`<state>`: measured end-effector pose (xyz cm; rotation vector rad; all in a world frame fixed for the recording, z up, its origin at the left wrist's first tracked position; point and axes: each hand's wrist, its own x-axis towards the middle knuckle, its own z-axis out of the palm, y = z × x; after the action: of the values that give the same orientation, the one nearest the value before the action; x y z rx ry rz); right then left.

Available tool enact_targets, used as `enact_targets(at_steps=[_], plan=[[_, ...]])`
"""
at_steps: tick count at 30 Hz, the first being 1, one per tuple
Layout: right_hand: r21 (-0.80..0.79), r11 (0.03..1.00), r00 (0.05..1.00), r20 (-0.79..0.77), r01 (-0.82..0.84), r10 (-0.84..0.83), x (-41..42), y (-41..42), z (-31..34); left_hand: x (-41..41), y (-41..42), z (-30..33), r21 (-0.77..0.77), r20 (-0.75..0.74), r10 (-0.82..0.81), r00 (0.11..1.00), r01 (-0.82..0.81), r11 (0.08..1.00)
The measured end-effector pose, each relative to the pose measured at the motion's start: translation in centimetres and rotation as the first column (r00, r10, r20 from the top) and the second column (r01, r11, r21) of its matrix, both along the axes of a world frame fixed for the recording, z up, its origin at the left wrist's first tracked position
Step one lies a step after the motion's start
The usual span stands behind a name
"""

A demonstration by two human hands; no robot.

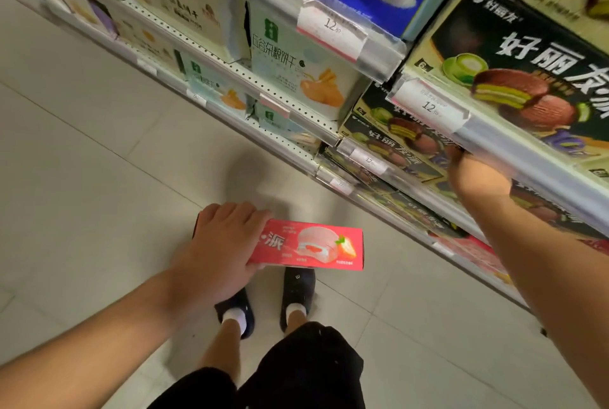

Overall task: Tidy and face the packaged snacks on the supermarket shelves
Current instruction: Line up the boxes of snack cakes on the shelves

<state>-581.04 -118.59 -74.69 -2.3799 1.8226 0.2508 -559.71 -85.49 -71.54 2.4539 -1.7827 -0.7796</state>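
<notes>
The left hand [224, 244] clamps a pink strawberry pie box [309, 249] flat above the floor, probably awaiting a slot. Farther in, the right hand [474, 174] reaches among matcha pie boxes [412, 148]; its fingers are hidden.

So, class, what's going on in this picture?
A person stands in a supermarket aisle, tidying snack boxes. The left hand grips one end of a pink strawberry pie box, holding it out over the floor, away from the shelves. The right hand reaches in under a shelf edge among the dark green-tea pie boxes; its fingers are hidden, so what it grips is unclear. Pale biscuit packs fill the shelves further along.
</notes>
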Motion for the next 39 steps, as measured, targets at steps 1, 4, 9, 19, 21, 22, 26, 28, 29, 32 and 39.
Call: enact_targets(at_steps=[1,4,9,19,21,22,26,28,29,32,39], plan=[[0.002,1.000,1.000,-0.002,0.004,-0.004,0.1,0.0,0.0,0.1,-0.1,0.0,-0.004,0.002,0.003,1.000,-0.003,1.000],[0.043,0.999,0.998,-0.060,0.003,0.000,0.4,-0.2,0.0,0.3,-0.5,0.2,-0.009,0.014,0.003,1.000,-0.003,1.000],[-0.084,0.989,0.993,-0.014,-0.119,0.118,1.4,4.4,1.2,0.6,-1.5,0.7,-0.042,0.025,-0.031,0.999,0.032,0.999],[0.277,0.846,0.861,0.377,-0.455,0.340,-5.4,20.1,8.2,-6.3,-6.9,4.1,-0.040,0.070,-0.310,0.948,0.313,0.949],[0.270,0.874,0.902,0.276,-0.404,0.332,-8.8,21.4,8.9,-10.0,-7.9,5.0,-0.132,0.055,-0.389,0.920,0.393,0.910],[0.241,0.901,0.922,0.232,-0.362,0.309,-10.6,21.8,9.2,-12.0,-8.1,5.4,-0.182,0.037,-0.441,0.897,0.440,0.880],[0.177,0.964,0.972,0.165,-0.197,0.168,-18.1,22.5,9.9,-20.0,-9.2,5.8,-0.341,0.023,-0.560,0.828,0.533,0.774],[0.185,0.972,0.979,0.170,-0.144,0.113,-22.1,21.8,10.0,-24.0,-10.5,5.8,-0.358,0.039,-0.608,0.793,0.579,0.733],[0.179,0.974,0.980,0.164,-0.139,0.109,-24.0,21.1,9.9,-25.9,-11.2,5.8,-0.342,0.058,-0.627,0.777,0.605,0.719],[0.115,0.984,0.980,0.162,-0.138,0.119,-30.4,18.2,9.2,-31.6,-13.6,5.2,-0.282,0.146,-0.588,0.795,0.603,0.746],[-0.107,0.991,0.972,0.213,-0.077,0.099,-43.1,6.2,6.0,-41.4,-20.1,2.4,-0.390,-0.329,-0.103,0.939,-0.036,0.920]])
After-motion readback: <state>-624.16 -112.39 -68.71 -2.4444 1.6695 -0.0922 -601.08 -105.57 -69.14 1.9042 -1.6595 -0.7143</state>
